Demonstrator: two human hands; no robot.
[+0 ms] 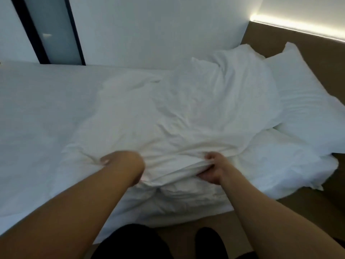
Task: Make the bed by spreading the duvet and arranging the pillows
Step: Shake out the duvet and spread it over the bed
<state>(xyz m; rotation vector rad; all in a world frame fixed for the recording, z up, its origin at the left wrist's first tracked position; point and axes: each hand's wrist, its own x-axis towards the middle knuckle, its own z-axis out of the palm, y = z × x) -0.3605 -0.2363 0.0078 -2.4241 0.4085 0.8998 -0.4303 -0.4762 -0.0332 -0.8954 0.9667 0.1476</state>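
A person standing at the side of a bed grips the near edge of a bunched white duvet with both hands. The left hand has its fingers curled into the fabric, bunching it at the knuckles; the right hand pinches a folded hem, thumb on top and fingers tucked beneath. The two hands sit close together on the same edge, with the heap rising just beyond the fingertips and mounding away toward the wall. Bare sheet stretches out past the left hand, the direction in which the duvet most likely has to be drawn, so its long run lies crosswise to the arms. Beyond the right hand, two pillows lie against the brown headboard: a far pillow resting askew and a near pillow partly under the duvet's edge. The left hand is the one nearer the uncovered stretch.
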